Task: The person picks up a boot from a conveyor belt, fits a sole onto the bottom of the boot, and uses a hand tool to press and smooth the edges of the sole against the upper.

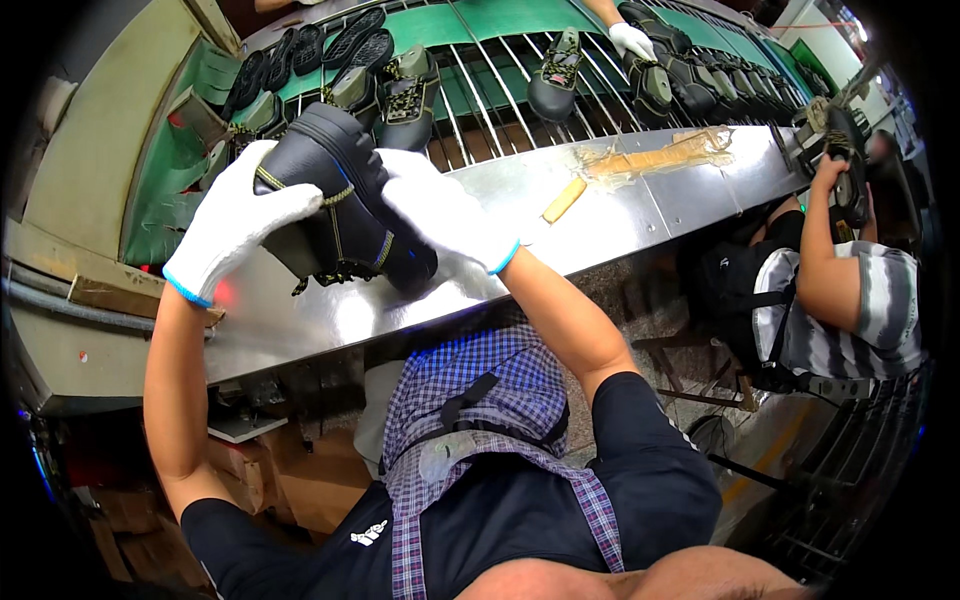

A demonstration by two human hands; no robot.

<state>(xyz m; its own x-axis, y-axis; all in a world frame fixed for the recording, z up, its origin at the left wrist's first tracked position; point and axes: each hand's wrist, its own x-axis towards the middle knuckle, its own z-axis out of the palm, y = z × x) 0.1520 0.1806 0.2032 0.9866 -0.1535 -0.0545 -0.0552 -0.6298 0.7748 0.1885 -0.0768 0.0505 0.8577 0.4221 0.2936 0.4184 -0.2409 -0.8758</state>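
A black work shoe (pixel 336 215) with a chunky sole and yellow stitching is held tilted above the metal ledge, its sole toward the right and its laces hanging low. White knitted gloves with blue cuffs cover both hands. My left hand (pixel 235 222) grips the shoe's upper from the left, thumb pressed across it. On the sole side, my right hand (pixel 437 208) closes around the shoe; most of its fingers are hidden behind it. Close behind stand another dark shoe (pixel 408 105) and several more with grey-green linings.
A shiny metal ledge (pixel 690 195) runs along the front, bearing a yellow-tan stick (pixel 565 200) and brown tape. Beyond are metal rods over a green belt, with soles (pixel 355 40) and shoes. A co-worker's gloved hand (pixel 632 41) touches shoes; another person (pixel 840 290) sits at right.
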